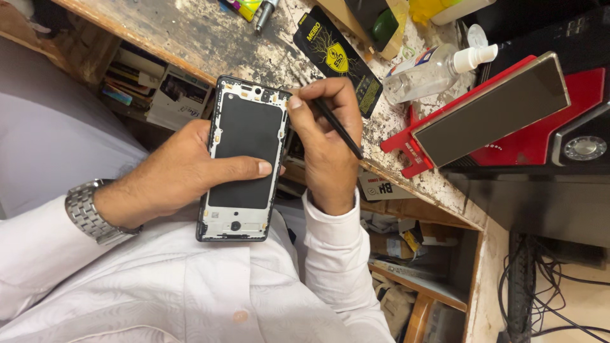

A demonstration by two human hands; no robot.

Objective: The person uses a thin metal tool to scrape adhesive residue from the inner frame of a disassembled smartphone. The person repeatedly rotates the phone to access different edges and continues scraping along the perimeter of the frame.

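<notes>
Beside scarred workbench (210,38), left hand (184,171) holds phone frame (244,159), right hand (327,136) holds tool (340,130)

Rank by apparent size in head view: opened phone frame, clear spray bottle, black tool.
1. Opened phone frame, in the left hand; nearest camera, so it may look oversized.
2. Clear spray bottle.
3. Black tool, in the right hand.

Tool (338,129) tip hidden behind right hand (327,136). Left fingers under phone frame (243,159), unseen. Yellow bottle (445,9) cut by top edge.
</notes>
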